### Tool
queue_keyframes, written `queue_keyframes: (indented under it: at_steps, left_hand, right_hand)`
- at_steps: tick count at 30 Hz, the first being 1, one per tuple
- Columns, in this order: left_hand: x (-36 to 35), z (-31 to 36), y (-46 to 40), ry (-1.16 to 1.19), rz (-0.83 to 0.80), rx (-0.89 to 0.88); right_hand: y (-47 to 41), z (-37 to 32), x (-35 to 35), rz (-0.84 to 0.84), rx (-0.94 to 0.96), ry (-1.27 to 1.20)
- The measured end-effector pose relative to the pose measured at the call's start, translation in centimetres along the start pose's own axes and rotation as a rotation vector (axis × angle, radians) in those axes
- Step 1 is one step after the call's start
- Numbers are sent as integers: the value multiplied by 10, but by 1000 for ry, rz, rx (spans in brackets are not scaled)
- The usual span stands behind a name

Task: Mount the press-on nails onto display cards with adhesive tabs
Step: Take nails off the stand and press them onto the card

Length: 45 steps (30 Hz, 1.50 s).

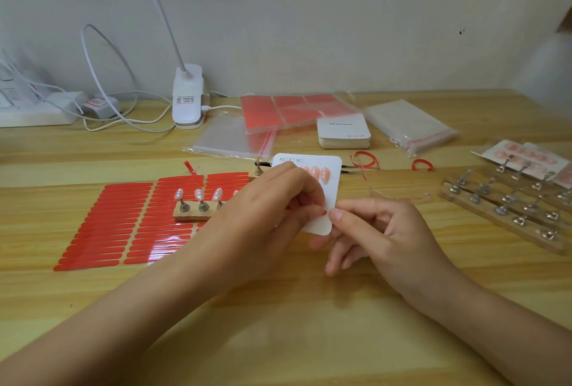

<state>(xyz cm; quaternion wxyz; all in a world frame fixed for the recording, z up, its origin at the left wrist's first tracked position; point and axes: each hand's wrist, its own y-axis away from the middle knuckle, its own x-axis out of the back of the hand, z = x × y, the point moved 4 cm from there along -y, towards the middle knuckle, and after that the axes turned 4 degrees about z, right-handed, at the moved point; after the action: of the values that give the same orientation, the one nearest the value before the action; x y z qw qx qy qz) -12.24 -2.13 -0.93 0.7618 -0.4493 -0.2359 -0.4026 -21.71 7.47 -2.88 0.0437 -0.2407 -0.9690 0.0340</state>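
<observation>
Nearest, the left hand (272, 209) pinches a red adhesive tab (323, 212) against the white display card (322, 196), held above the bench (278, 323). The right hand (380, 230) pinches the card's lower edge. Pink nails (318, 172) sit on its upper part.

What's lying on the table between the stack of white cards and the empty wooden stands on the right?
In the head view, a bag of clear sleeves and a curled red strip lie between the card stack and the wooden stands.
</observation>
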Motion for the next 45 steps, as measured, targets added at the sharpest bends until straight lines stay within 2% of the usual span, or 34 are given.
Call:
queue_keyframes:
  at_steps: [15,21,24,28,33,45]
  left_hand:
    - [5,6,-5,-39,-77,40]
    - [3,20,-5,-315,-60,-95]
    - [0,24,-3,-371,-53,-138]
    - [0,23,-2,-318,-39,-176]
    - [3,13,-2,-110,15,-88]
    - [2,10,-4,-101,-11,42]
  right_hand:
    - [1,1,-1,-10,38,67]
    - [1,1,0,1,55,79]
    - [1,0,-1,11,50,59]
    - [0,0,0,23,28,-5]
    - [-1,2,2,35,25,-40]
    - [2,0,0,10,96,75]
